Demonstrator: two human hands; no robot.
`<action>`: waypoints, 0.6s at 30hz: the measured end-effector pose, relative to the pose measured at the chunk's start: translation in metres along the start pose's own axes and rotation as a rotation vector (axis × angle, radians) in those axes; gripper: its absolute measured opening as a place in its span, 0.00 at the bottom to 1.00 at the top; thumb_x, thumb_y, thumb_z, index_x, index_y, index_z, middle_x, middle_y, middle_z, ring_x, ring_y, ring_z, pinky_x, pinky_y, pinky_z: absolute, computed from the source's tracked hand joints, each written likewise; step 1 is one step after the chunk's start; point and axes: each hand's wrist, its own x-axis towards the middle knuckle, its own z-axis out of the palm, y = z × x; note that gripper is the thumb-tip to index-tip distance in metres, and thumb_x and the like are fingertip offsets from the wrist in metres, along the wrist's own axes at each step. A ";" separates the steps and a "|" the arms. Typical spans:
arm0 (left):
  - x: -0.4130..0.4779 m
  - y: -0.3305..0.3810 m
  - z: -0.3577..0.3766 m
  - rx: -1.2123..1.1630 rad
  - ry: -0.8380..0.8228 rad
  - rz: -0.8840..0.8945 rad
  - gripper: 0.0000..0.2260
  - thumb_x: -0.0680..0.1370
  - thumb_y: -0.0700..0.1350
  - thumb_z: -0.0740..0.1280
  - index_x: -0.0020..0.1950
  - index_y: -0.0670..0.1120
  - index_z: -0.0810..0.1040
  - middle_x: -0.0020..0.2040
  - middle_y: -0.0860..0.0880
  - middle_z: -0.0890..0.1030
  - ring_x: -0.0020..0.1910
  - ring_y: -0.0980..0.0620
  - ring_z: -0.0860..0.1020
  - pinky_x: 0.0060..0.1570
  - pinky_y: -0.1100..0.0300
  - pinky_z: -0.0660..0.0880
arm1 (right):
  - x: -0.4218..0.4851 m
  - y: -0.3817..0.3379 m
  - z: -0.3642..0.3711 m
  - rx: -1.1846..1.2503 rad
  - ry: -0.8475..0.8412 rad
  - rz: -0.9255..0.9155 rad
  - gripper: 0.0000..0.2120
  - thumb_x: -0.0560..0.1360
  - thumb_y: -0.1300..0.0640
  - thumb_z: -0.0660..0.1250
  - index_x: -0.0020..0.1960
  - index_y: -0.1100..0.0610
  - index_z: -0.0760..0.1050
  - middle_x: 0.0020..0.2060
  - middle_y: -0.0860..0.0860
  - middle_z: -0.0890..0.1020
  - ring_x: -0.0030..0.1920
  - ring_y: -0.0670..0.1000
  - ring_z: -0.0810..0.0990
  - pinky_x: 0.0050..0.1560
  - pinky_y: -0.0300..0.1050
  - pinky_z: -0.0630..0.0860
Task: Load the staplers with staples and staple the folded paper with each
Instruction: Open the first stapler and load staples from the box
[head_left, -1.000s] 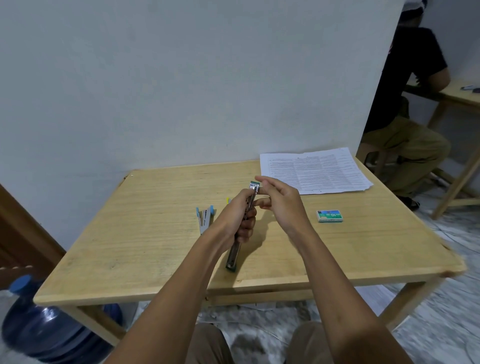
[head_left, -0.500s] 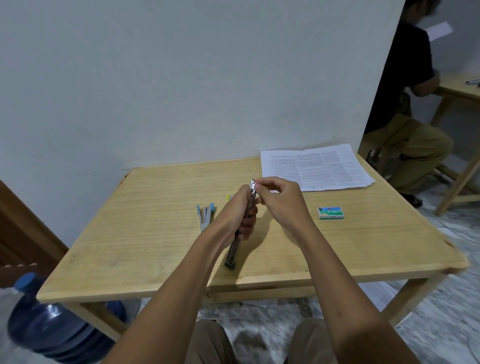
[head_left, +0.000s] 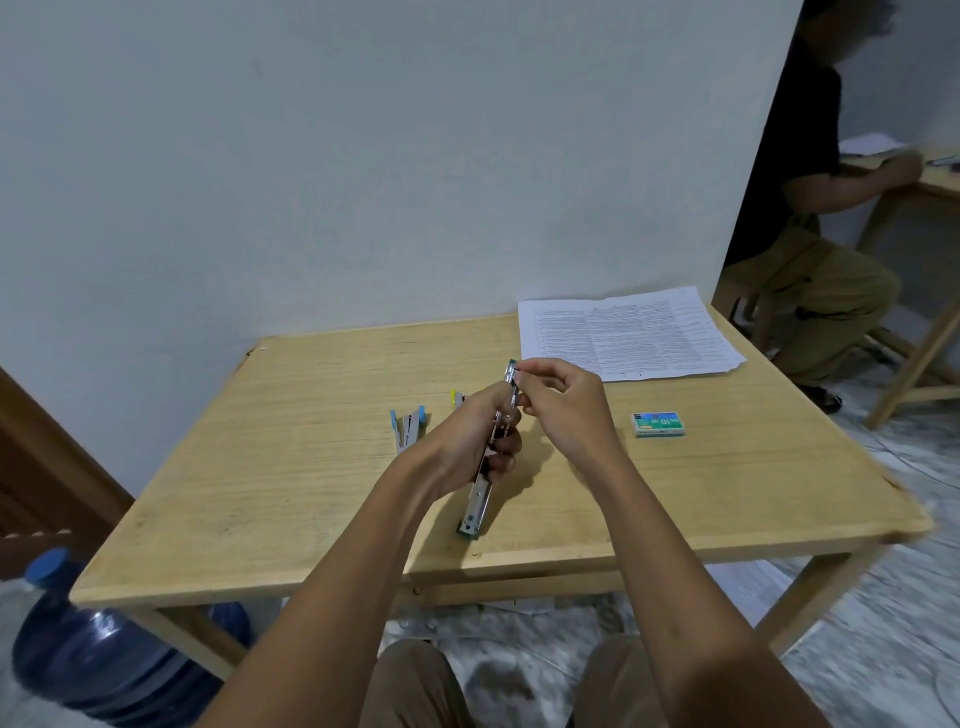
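We read "No.10" in white on the green label of the small staple box (head_left: 658, 424); the printed lines on the paper sheet (head_left: 628, 332) are too small for us to read

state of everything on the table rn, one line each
green stapler: opened out, gripped by left hand
right hand: pinching green stapler's top end
blue stapler: lying open
yellow stapler: mostly hidden behind left hand
staple box: looks closed
paper: lying flat
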 end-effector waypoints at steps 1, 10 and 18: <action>0.000 0.001 0.001 -0.007 0.000 -0.003 0.09 0.68 0.52 0.57 0.36 0.48 0.63 0.30 0.49 0.61 0.26 0.51 0.60 0.30 0.58 0.56 | 0.000 0.000 0.000 0.002 0.009 -0.003 0.04 0.74 0.57 0.71 0.46 0.50 0.83 0.44 0.50 0.86 0.44 0.48 0.85 0.58 0.54 0.80; 0.004 -0.003 0.000 -0.086 0.036 -0.026 0.12 0.79 0.52 0.53 0.38 0.48 0.61 0.30 0.50 0.60 0.25 0.52 0.59 0.26 0.61 0.58 | -0.001 -0.002 -0.006 -0.036 -0.112 -0.048 0.08 0.74 0.59 0.72 0.52 0.51 0.80 0.51 0.48 0.84 0.43 0.41 0.83 0.52 0.42 0.78; 0.003 -0.003 0.000 -0.134 0.016 -0.021 0.08 0.77 0.46 0.50 0.38 0.49 0.59 0.31 0.50 0.58 0.26 0.52 0.57 0.26 0.60 0.56 | 0.001 -0.002 -0.006 -0.035 -0.142 -0.061 0.09 0.74 0.61 0.72 0.51 0.49 0.78 0.52 0.49 0.84 0.47 0.47 0.83 0.51 0.41 0.77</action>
